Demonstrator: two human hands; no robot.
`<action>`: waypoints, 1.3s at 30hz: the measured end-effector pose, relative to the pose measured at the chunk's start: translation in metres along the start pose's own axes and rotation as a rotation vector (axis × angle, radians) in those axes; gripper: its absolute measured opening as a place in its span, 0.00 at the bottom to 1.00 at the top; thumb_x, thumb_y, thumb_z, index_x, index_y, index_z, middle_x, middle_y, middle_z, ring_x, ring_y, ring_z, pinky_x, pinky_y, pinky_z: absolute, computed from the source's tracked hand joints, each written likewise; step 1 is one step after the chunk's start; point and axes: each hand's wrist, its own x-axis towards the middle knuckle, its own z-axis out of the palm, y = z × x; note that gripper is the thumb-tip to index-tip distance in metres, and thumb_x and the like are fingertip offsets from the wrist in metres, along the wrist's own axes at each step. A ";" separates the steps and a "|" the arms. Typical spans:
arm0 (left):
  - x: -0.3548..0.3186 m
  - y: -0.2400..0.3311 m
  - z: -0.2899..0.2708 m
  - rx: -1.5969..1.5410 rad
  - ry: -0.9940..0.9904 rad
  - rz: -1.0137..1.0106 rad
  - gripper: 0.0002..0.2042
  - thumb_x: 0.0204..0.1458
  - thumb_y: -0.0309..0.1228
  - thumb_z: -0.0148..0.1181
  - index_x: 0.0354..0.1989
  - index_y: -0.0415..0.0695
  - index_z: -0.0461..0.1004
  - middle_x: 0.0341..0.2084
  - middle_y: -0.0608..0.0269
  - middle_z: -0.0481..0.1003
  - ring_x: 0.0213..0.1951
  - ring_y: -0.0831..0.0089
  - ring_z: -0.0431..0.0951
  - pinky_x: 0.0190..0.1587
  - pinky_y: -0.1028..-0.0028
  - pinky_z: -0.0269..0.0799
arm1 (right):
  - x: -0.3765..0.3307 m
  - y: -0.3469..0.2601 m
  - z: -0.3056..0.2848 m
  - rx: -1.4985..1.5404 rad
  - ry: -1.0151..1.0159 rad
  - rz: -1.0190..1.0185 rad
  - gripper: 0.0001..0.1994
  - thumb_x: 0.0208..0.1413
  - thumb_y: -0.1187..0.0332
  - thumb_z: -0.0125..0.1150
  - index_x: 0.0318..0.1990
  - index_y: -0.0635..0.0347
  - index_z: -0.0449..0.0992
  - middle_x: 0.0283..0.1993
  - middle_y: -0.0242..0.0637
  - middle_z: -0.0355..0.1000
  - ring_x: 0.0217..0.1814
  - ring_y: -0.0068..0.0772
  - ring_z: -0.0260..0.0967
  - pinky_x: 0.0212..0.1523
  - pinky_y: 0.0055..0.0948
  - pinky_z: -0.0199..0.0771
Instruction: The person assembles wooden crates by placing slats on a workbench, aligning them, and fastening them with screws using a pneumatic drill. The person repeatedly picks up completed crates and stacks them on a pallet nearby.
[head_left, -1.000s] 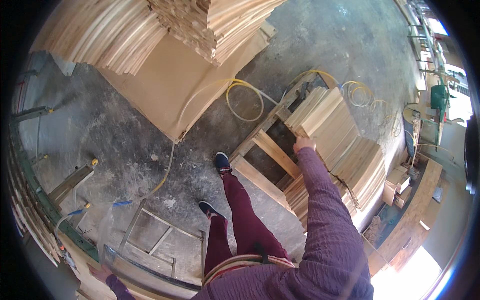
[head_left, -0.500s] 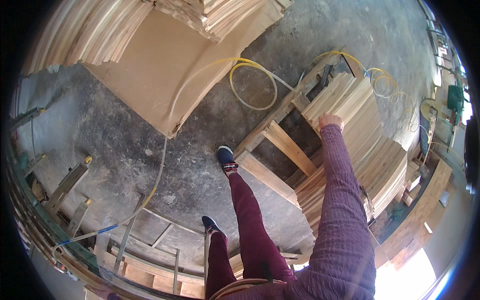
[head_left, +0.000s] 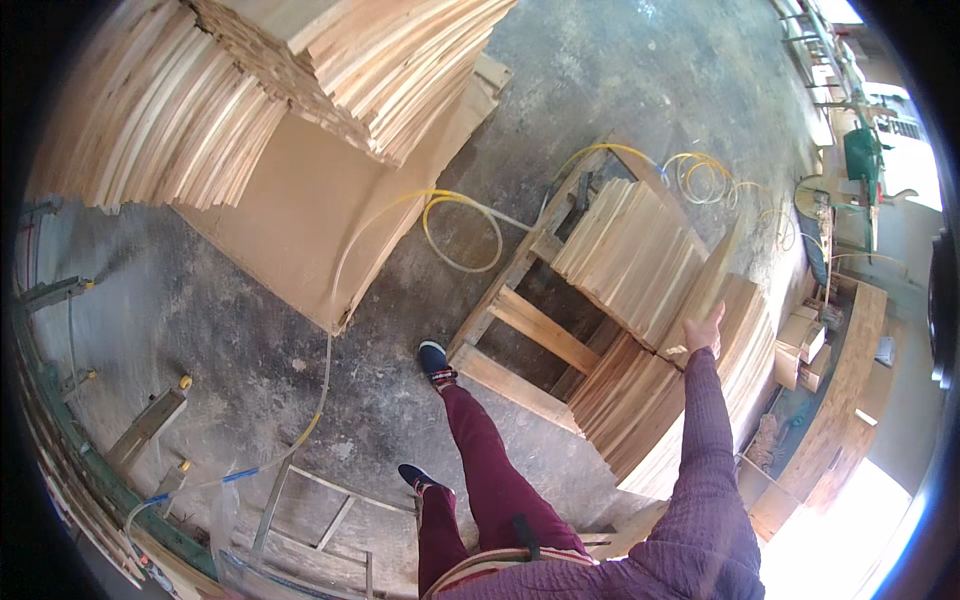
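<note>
Whether the skewed slat [head_left: 708, 275] is pinched by the right hand [head_left: 703, 332] is unclear; stacked slats [head_left: 622, 242] could be dislodged by snagging.

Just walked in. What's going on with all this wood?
A person's right hand is at a pale, narrow wooden board by a stack of pale wooden boards; its exact grip is unclear. That stack covers part of a brown slatted wooden pallet. Another stack of pale wooden strips stands on a flat tan sheet. The left hand is out of view.
</note>
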 end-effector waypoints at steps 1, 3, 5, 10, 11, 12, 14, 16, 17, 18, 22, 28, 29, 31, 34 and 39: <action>0.001 0.011 0.009 -0.153 0.064 -0.040 0.36 0.46 0.56 0.48 0.63 0.57 0.48 0.61 0.44 0.44 0.60 0.45 0.50 0.54 0.43 0.51 | 0.023 0.022 -0.018 0.025 0.020 0.157 0.35 0.42 0.58 0.53 0.61 0.47 0.51 0.47 0.50 0.68 0.50 0.50 0.65 0.50 0.42 0.64; 0.014 0.014 0.001 0.043 -0.097 -0.117 0.36 0.47 0.51 0.48 0.62 0.49 0.47 0.61 0.45 0.46 0.61 0.50 0.48 0.58 0.52 0.44 | 0.062 0.025 -0.028 -0.176 -0.106 0.063 0.24 0.43 0.56 0.50 0.48 0.55 0.70 0.46 0.50 0.69 0.49 0.49 0.66 0.49 0.42 0.65; -0.016 0.011 0.019 0.334 -0.510 -0.271 0.36 0.47 0.47 0.48 0.61 0.40 0.46 0.61 0.46 0.48 0.62 0.54 0.46 0.63 0.62 0.38 | 0.093 -0.008 -0.050 -0.731 -0.102 -0.486 0.16 0.48 0.61 0.46 0.34 0.60 0.77 0.40 0.48 0.71 0.44 0.46 0.69 0.44 0.39 0.70; 0.020 0.047 0.023 0.038 -0.540 -0.187 0.38 0.41 0.34 0.50 0.63 0.47 0.43 0.61 0.54 0.49 0.62 0.59 0.47 0.64 0.64 0.39 | 0.047 0.073 -0.092 0.215 0.014 -0.055 0.10 0.41 0.69 0.52 0.29 0.64 0.76 0.32 0.46 0.74 0.30 0.42 0.72 0.32 0.37 0.71; 0.011 0.001 -0.007 0.030 -0.461 -0.378 0.39 0.39 0.33 0.52 0.63 0.51 0.43 0.60 0.55 0.50 0.61 0.59 0.49 0.63 0.64 0.41 | 0.010 0.031 -0.051 0.458 -0.167 -0.023 0.08 0.40 0.70 0.52 0.26 0.64 0.75 0.27 0.43 0.72 0.27 0.39 0.70 0.30 0.37 0.69; 0.001 -0.034 -0.036 0.044 -0.348 -0.433 0.39 0.38 0.33 0.53 0.63 0.51 0.43 0.59 0.56 0.51 0.61 0.59 0.50 0.63 0.63 0.42 | -0.034 0.000 -0.043 0.700 -0.313 0.054 0.07 0.38 0.70 0.52 0.23 0.64 0.74 0.22 0.40 0.70 0.24 0.36 0.67 0.28 0.37 0.67; -0.007 -0.038 -0.018 -0.063 -0.304 -0.405 0.40 0.36 0.33 0.56 0.62 0.52 0.44 0.58 0.57 0.52 0.60 0.59 0.51 0.62 0.63 0.45 | -0.079 0.018 -0.076 1.095 -0.236 -0.121 0.04 0.37 0.73 0.52 0.21 0.63 0.72 0.22 0.36 0.65 0.27 0.31 0.64 0.29 0.35 0.66; -0.012 -0.050 0.001 -0.082 -0.282 -0.342 0.41 0.36 0.36 0.57 0.63 0.52 0.44 0.60 0.57 0.51 0.61 0.59 0.50 0.62 0.62 0.45 | -0.128 0.026 -0.097 1.217 -0.551 -0.276 0.08 0.37 0.75 0.52 0.29 0.64 0.72 0.29 0.38 0.67 0.32 0.30 0.65 0.32 0.32 0.65; -0.016 -0.049 0.013 -0.132 -0.349 -0.339 0.42 0.36 0.37 0.58 0.63 0.51 0.44 0.60 0.57 0.50 0.61 0.59 0.50 0.62 0.64 0.45 | -0.149 0.039 -0.102 1.018 -0.455 -0.579 0.11 0.38 0.75 0.52 0.33 0.64 0.71 0.31 0.37 0.67 0.33 0.30 0.65 0.34 0.32 0.66; -0.015 -0.050 0.019 -0.171 -0.393 -0.350 0.42 0.36 0.39 0.59 0.63 0.50 0.44 0.61 0.56 0.49 0.61 0.59 0.49 0.62 0.65 0.45 | -0.175 0.032 -0.102 1.063 -0.559 -0.612 0.12 0.39 0.75 0.52 0.36 0.64 0.70 0.32 0.37 0.68 0.33 0.30 0.66 0.36 0.32 0.66; -0.030 -0.084 0.045 -0.488 -0.283 -0.321 0.43 0.36 0.45 0.62 0.61 0.41 0.49 0.59 0.47 0.52 0.61 0.57 0.50 0.62 0.65 0.45 | -0.307 -0.032 -0.122 1.396 -1.290 -0.271 0.14 0.42 0.74 0.53 0.40 0.62 0.68 0.35 0.36 0.68 0.37 0.33 0.68 0.41 0.31 0.69; -0.165 -0.060 0.061 -1.757 0.011 -0.785 0.24 0.48 0.31 0.52 0.56 0.43 0.58 0.50 0.57 0.64 0.50 0.65 0.64 0.49 0.68 0.60 | -0.500 -0.092 -0.143 1.089 -1.896 -0.669 0.15 0.44 0.75 0.50 0.43 0.63 0.66 0.38 0.38 0.68 0.41 0.35 0.68 0.42 0.33 0.70; -0.194 -0.044 0.055 -1.946 -0.194 -0.741 0.24 0.49 0.31 0.51 0.56 0.44 0.57 0.48 0.57 0.65 0.47 0.66 0.66 0.45 0.69 0.64 | -0.530 -0.101 -0.149 1.018 -1.937 -0.747 0.15 0.44 0.74 0.50 0.43 0.62 0.65 0.39 0.39 0.67 0.41 0.36 0.68 0.42 0.34 0.70; -0.234 -0.028 0.022 -2.238 -0.436 -0.477 0.23 0.52 0.31 0.48 0.58 0.45 0.56 0.45 0.57 0.67 0.40 0.70 0.71 0.37 0.72 0.70 | -0.593 -0.116 -0.157 0.869 -2.044 -0.810 0.15 0.45 0.74 0.50 0.43 0.62 0.64 0.39 0.40 0.67 0.43 0.38 0.67 0.43 0.35 0.70; -0.238 -0.036 -0.068 -2.515 -0.338 -0.469 0.31 0.53 0.34 0.49 0.62 0.49 0.40 0.50 0.52 0.62 0.43 0.65 0.71 0.41 0.67 0.70 | -0.682 -0.130 -0.163 0.668 -2.107 -1.004 0.15 0.45 0.75 0.50 0.44 0.63 0.64 0.40 0.40 0.67 0.43 0.37 0.67 0.42 0.34 0.70; -0.222 -0.083 -0.080 -2.443 0.141 -1.021 0.27 0.52 0.33 0.50 0.59 0.51 0.46 0.46 0.53 0.64 0.41 0.63 0.72 0.38 0.64 0.74 | -0.811 -0.092 -0.154 0.502 -2.218 -1.148 0.15 0.46 0.75 0.52 0.44 0.66 0.65 0.40 0.39 0.68 0.41 0.31 0.67 0.39 0.30 0.69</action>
